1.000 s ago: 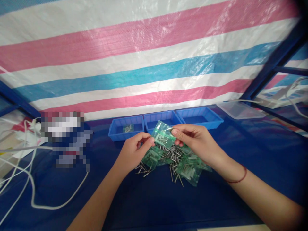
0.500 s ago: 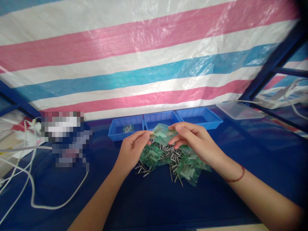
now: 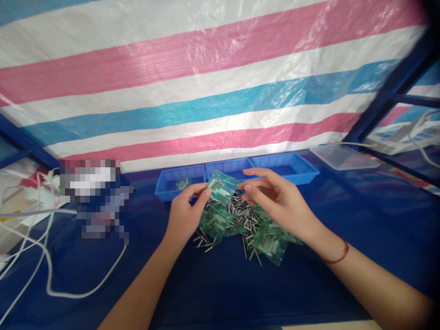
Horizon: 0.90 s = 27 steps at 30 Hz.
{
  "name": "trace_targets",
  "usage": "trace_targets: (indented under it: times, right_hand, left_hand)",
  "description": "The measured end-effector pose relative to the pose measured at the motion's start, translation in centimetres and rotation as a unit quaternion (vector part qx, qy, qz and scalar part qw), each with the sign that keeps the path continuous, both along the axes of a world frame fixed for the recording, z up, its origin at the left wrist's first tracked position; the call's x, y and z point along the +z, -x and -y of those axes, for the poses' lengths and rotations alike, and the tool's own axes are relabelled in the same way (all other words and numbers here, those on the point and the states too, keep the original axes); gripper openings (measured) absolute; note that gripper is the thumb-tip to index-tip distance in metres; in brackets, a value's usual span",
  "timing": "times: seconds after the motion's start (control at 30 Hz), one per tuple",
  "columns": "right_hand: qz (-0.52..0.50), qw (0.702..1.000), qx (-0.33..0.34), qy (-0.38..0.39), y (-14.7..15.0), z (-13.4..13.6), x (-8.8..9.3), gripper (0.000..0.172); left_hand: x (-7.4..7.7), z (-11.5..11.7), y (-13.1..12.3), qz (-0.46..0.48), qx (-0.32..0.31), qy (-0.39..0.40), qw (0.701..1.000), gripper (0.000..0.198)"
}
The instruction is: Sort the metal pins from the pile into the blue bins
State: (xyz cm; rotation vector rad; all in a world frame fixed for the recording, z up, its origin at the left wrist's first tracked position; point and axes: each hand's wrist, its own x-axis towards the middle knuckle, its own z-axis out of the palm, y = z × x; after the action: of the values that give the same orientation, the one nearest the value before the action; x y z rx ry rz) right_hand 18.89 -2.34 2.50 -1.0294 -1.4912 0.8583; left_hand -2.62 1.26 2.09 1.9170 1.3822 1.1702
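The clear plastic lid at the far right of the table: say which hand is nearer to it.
Right. The right hand is over the pile of green bags, left of the clear lid; the left hand is farther left still.

Only 1 camera recorded this, worn on my head. It looked forward and down over my forearms at the blue table (image 3: 220,284), near enough that my left hand (image 3: 185,215) and right hand (image 3: 275,201) sat mid-frame. It faced the striped tarp (image 3: 206,91), which filled the upper half. The 3 blue trays (image 3: 237,172) lay just beyond my hands. White cables (image 3: 48,275) showed at the left edge.
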Motion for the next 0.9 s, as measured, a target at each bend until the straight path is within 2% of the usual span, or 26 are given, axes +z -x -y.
trace_targets:
  times: [0.1,0.2,0.27,0.33,0.43,0.5,0.57,0.8,0.9]
  right_hand:
    - [0.051,0.997,-0.046,-0.015,-0.8,-0.2,0.4,0.034]
    - [0.169,0.983,-0.065,-0.021,-1.9,-0.6,0.7,0.024]
    - [0.288,0.957,-0.036,-0.03,-2.8,-0.9,0.6,0.021]
    - [0.39,0.92,0.006,-0.035,-3.7,-1.1,0.2,0.022]
    - [0.472,0.881,0.037,-0.006,-4.5,-1.3,-0.3,0.034]
    - [0.495,0.867,0.048,0.016,-4.8,-1.4,-0.4,0.036]
    - [0.501,0.863,0.051,0.026,-4.8,-1.5,-0.5,0.031]
    - [0.517,0.856,0.011,0.007,-5.4,-2.0,-0.7,0.015]
    - [0.505,0.863,-0.01,-0.018,-5.6,-1.8,0.0,0.016]
  left_hand:
    - [0.4,-1.6,2.1,0.013,0.121,-0.054,0.991,0.032]
    - [0.6,-3.2,4.4,-0.007,0.184,-0.076,0.98,0.039]
    - [0.7,-3.6,5.3,-0.095,0.207,-0.043,0.973,0.038]
    - [0.8,-3.5,5.6,-0.228,0.245,-0.027,0.942,0.037]
    - [0.9,-2.9,4.8,-0.327,0.287,-0.068,0.898,0.039]
    - [1.0,-2.4,4.1,-0.327,0.285,-0.107,0.895,0.037]
    - [0.9,-2.2,3.6,-0.311,0.263,-0.143,0.902,0.032]
    - [0.5,-1.5,2.2,-0.268,0.131,-0.211,0.931,0.019]
    - [0.7,-0.9,1.5,-0.248,0.072,-0.229,0.938,0.018]
